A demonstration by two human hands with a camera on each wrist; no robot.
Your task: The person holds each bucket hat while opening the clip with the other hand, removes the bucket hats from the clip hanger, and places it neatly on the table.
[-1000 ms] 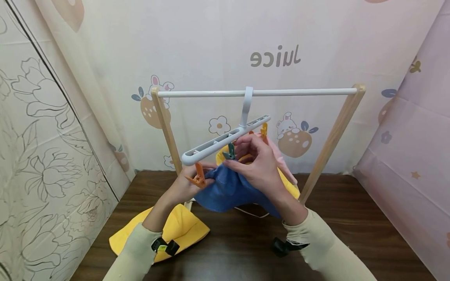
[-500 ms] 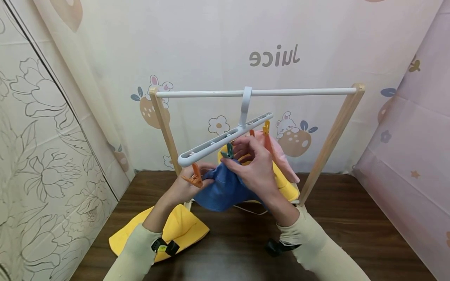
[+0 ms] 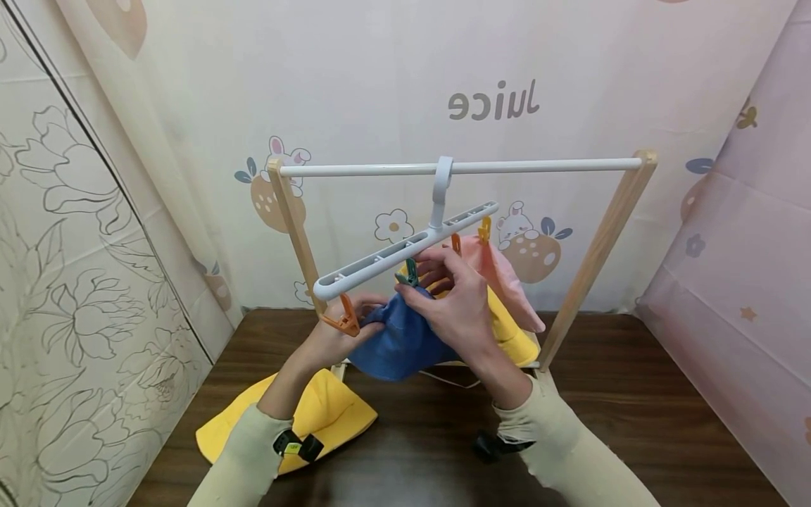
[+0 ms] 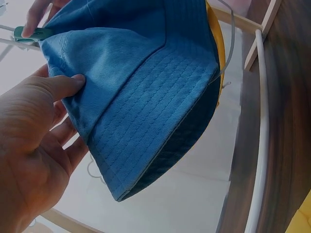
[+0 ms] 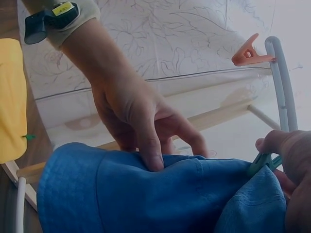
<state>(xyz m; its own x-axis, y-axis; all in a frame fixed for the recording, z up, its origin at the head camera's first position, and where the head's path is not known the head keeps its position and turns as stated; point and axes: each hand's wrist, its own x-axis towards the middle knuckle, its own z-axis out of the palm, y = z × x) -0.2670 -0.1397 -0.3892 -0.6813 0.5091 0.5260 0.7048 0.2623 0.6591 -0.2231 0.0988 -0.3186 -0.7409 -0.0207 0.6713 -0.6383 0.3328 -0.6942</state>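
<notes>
A blue bucket hat [image 3: 395,348] hangs beneath the white clip hanger [image 3: 374,271], its top bunched at a green clothespin [image 3: 409,273]. My right hand [image 3: 461,313] pinches that clothespin; in the right wrist view the thumb [image 5: 274,141] presses its handle, with hat cloth at its jaws. With thumb and fingers my left hand [image 3: 332,336] grips the hat's left side; in the left wrist view the thumb [image 4: 68,86] lies over the blue cloth. Just above the left hand dangles an orange clothespin [image 3: 345,320], holding nothing.
The hanger hooks over the white rod [image 3: 545,167] of a wooden-legged rack. Behind the right hand hang a yellow hat [image 3: 510,331] and a pink hat [image 3: 500,271], near a yellow clothespin [image 3: 484,229]. Another yellow hat [image 3: 329,408] lies on the dark table [image 3: 418,451] at left.
The hanger has turned a little, its near end swinging left and its far end right. My right hand has shifted slightly left with the green clothespin, and more of the pink hat shows.
</notes>
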